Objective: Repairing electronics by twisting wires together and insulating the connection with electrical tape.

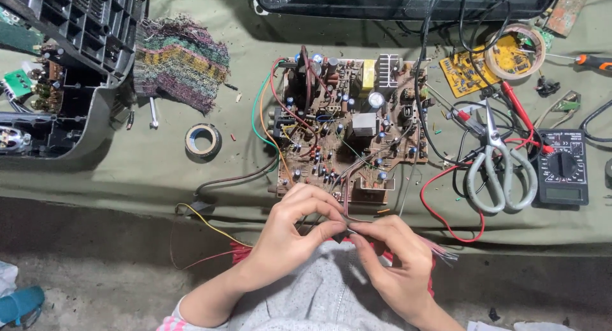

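Pinching with both hands, we hold a small dark piece (339, 234) between our fingertips — our left hand (294, 232) closes its grip on it from the left, our right hand (395, 257) from the right, thumbs and forefingers pressed together around it. What the piece is we cannot tell; it sits just below the near edge of the brown circuit board crowded with capacitors and coils (347, 127), over our grey lap. Thin red wires (440, 251) fan out beside the right hand.

On the green cloth-covered table (127, 171) we see grey-handled scissors (500, 162) lying over red and black leads, a black multimeter (562, 166) just to their right, a roll of tape (203, 139) left of the board — and a striped woven cloth (180, 62) farther back.
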